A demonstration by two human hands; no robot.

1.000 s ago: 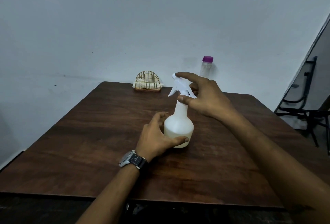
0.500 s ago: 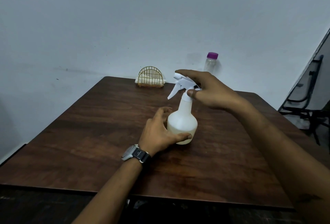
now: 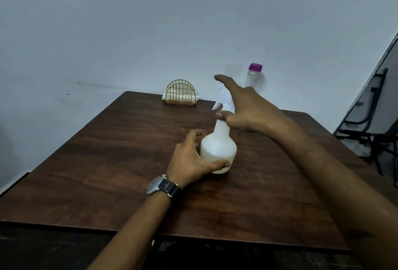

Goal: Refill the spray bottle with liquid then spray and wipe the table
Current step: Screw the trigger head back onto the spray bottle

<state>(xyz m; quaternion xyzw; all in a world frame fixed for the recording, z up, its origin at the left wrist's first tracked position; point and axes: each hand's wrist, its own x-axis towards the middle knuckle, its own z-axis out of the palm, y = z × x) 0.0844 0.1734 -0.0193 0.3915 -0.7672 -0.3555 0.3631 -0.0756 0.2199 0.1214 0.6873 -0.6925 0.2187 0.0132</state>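
A white spray bottle (image 3: 218, 147) stands upright in the middle of the dark wooden table (image 3: 107, 151). My left hand (image 3: 191, 159), with a watch on the wrist, wraps around the bottle's round base. My right hand (image 3: 247, 108) is on the white trigger head (image 3: 224, 99), thumb against the neck, index finger stretched out over the top. The hand hides most of the head. A clear bottle with a purple cap (image 3: 254, 75) stands at the table's far edge by the wall.
A gold wire holder with white napkins (image 3: 181, 93) sits at the far edge near the wall. Black metal chair frames (image 3: 370, 123) stand to the right of the table. The table's near edge runs across the bottom of the view.
My right hand has turned on the trigger head and its index finger has stretched forward. The left hand keeps its hold on the base. The camera has tilted a little.
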